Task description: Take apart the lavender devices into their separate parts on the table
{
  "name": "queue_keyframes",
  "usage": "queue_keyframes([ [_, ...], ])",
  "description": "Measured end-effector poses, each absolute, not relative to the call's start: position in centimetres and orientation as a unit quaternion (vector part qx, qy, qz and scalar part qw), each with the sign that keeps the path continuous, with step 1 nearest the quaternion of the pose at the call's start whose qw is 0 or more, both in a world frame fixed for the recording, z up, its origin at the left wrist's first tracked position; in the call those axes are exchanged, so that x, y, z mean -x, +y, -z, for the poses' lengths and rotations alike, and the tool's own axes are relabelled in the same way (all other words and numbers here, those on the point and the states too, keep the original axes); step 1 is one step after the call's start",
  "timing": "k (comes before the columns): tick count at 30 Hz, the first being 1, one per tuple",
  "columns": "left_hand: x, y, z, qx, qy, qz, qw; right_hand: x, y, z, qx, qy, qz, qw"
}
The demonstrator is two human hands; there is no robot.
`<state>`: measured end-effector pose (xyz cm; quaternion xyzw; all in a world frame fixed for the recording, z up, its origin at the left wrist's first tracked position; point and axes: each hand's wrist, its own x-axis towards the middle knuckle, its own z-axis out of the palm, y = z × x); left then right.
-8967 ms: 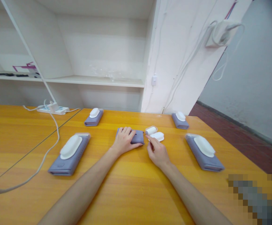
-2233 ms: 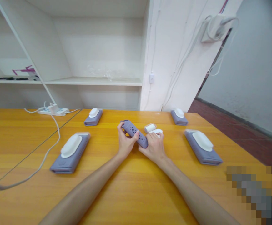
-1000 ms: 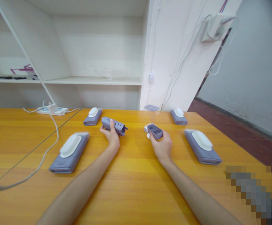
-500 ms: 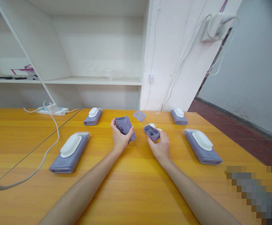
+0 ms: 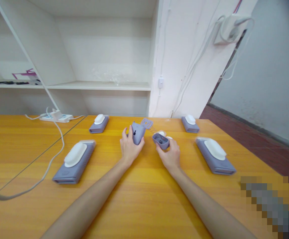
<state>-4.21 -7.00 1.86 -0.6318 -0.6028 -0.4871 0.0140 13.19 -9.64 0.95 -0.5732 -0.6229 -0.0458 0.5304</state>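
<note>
My left hand (image 5: 131,146) is closed around a purple-grey plastic housing (image 5: 139,132) with a small dark slot in its face. My right hand (image 5: 170,154) grips a shallow oval purple-grey cap (image 5: 160,141) by its near edge, with its hollow inside facing up and a dark round piece in it. Beyond and between the hands is a flat purple-grey plate with cut-out slots (image 5: 146,123). Thin curled wire lies between this plate and the cap. A small white piece (image 5: 162,133) shows behind the cap, partly hidden.
Purple-grey boxes with white oval tops lie at the left front (image 5: 71,169), left back (image 5: 98,127), right back (image 5: 191,127) and right front (image 5: 215,162). A white power strip (image 5: 63,118) and a cable (image 5: 52,159) are on the left of the wooden table (image 5: 144,199). White shelving stands behind.
My left hand has turned the housing, so its slotted face now shows instead of its open end and perforated side. My right hand and the cap have hardly moved.
</note>
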Motion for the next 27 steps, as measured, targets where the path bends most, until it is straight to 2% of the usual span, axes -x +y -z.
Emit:
queue_keyframes([
  [6, 4.1, -6.9, -1.3, 0.642, -0.632, 0.43, 0.052, -13.2, -9.6, -0.8, 0.578, -0.619, 0.047, 0.53],
  [13, 4.4, -6.4, -0.3, 0.676, -0.627, 0.384, 0.042, -13.2, -9.4, -0.7, 0.573, -0.627, 0.05, 0.525],
  [22, 4.3, -6.4, -0.4, 0.681, -0.628, 0.373, 0.061, -13.2, -9.4, -0.5, 0.564, -0.647, 0.062, 0.509],
  [27, 3.9, -7.5, -1.6, 0.725, -0.545, 0.411, 0.094, -13.0, -9.4, -0.4, 0.552, -0.674, 0.075, 0.484],
])
